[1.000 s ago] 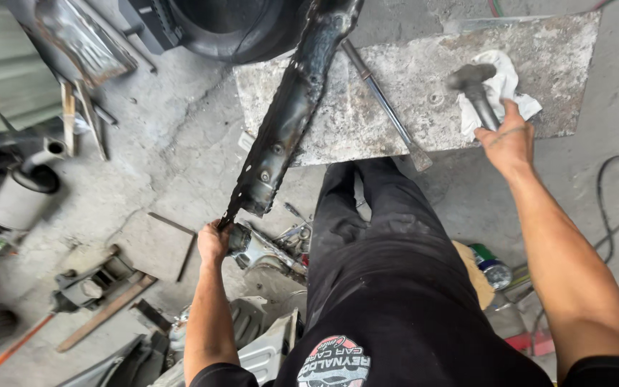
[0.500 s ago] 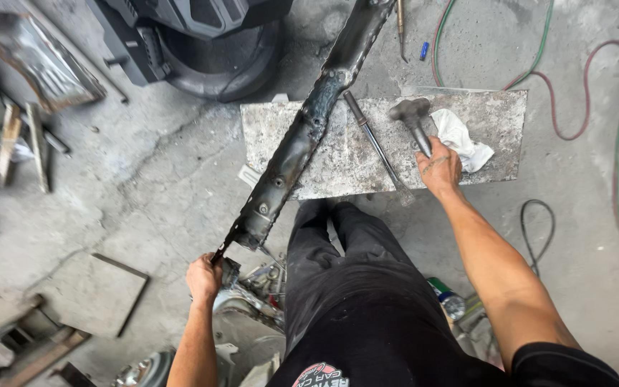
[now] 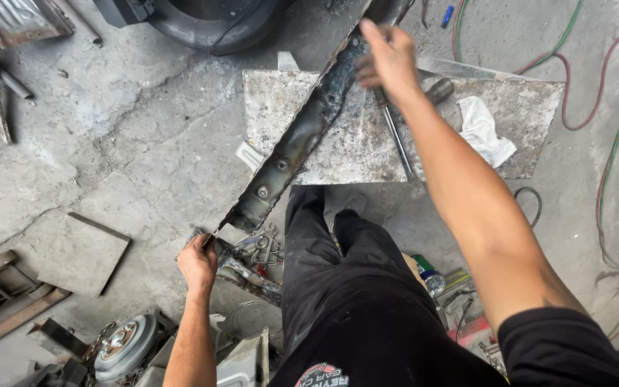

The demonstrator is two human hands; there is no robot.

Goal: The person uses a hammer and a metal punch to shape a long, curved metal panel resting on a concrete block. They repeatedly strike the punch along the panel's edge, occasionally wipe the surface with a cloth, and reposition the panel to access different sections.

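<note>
Head view, left hand (image 3: 197, 264) grip closed on beam (image 3: 302, 136) end, right hand (image 3: 390, 61) blurred, seemingly on hammer (image 3: 435, 92).

Colours, workshop floor, head view

Long metal channel (image 3: 302, 140): blackened, rust-brown patches, dull silver at bolt holes. Steel plate (image 3: 356, 147) beneath: mottled grey-white with rust speckle. Rag (image 3: 485, 132) near plate's right edge: white. Hoses (image 3: 610, 93) at right: red and green. Trousers (image 3: 345, 287): black. Concrete floor (image 3: 130, 143): grey, dark stains. Tyre (image 3: 216, 21) top: black.

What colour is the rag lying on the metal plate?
White, crumpled rag on the grey plate; the head view shows it, beside the right hand's arm.
</note>
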